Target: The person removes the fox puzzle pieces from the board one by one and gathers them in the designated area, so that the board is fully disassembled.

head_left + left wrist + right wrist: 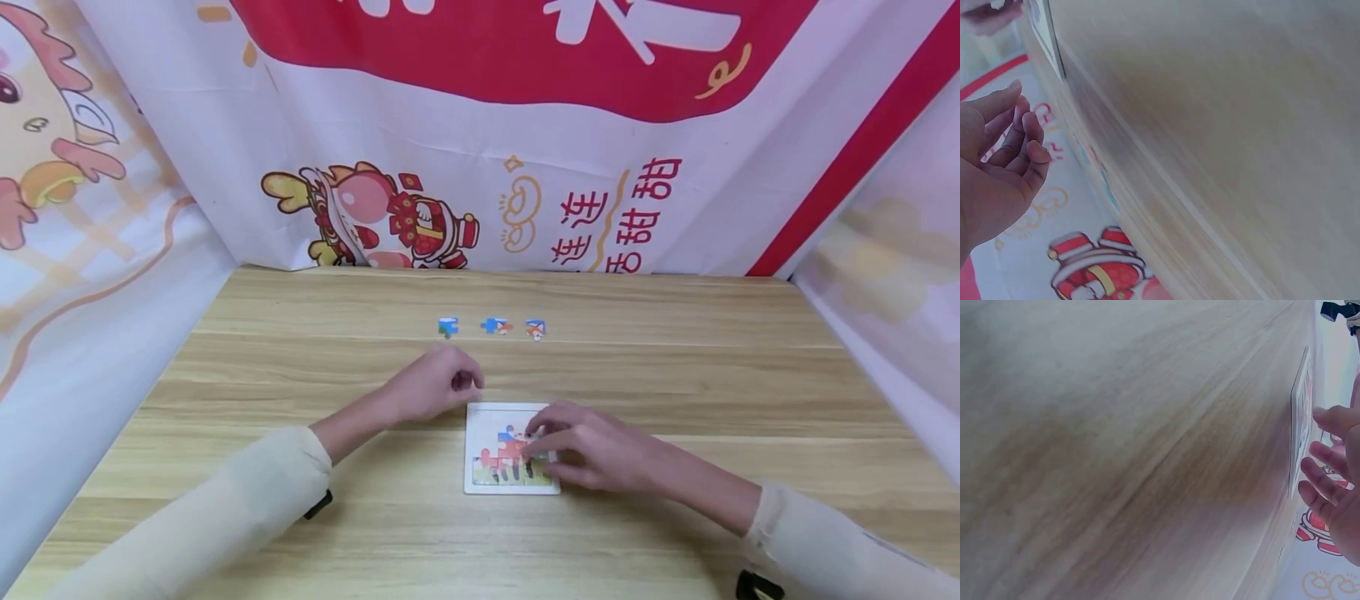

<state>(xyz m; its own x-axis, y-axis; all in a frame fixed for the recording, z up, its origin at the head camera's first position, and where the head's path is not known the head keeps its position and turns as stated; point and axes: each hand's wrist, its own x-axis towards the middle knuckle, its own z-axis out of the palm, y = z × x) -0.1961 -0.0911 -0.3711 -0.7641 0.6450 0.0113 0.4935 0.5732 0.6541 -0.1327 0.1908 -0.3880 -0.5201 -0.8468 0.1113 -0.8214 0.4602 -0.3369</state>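
Observation:
A white-framed jigsaw tray (467,450) lies flat on the table. Joined puzzle pieces (512,452) fill its lower part and rise up the middle, showing red shapes, dark legs and green ground. My right hand (592,446) reaches over the tray's right side, fingertips close above the pieces and covering some of them. In the right wrist view its thumb and fingers (1325,478) are bent and spread apart, with no piece showing between them. My left hand (438,385) hovers by the tray's upper left corner. Its fingers (1034,128) curl loosely around nothing.
Beyond the tray, three loose puzzle pieces form a row: a blue-and-green one (447,326), a blue one with an orange animal part (495,326), and one with a fox-like face (536,329). Printed cloth (465,125) hangs along the wooden table's (675,367) back edge and sides.

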